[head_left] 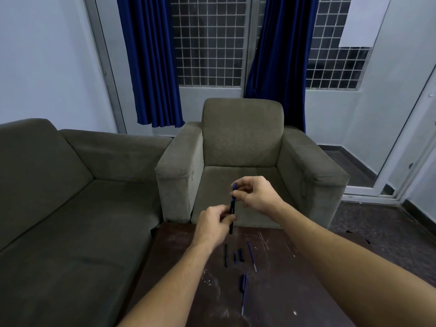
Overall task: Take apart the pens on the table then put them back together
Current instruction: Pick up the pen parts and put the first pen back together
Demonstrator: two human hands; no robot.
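The left hand (pixel 213 224) gripped the slim dark plastic pen (pixel 232 210) upright while the right hand (pixel 256 193) pinched its blue top end (pixel 235 186), likely to twist it apart.

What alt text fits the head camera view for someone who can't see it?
The left hand grips the lower barrel of a dark pen, upright above a scratched table; the right hand pinches its blue top. Loose pen parts lie on it.

The middle of the table (pixel 283 293) is taken up by loose pen parts (pixel 240 254); bare tabletop is left at the near right. The far edge is blocked by an armchair (pixel 243 138), the left by a sofa (pixel 70 208).
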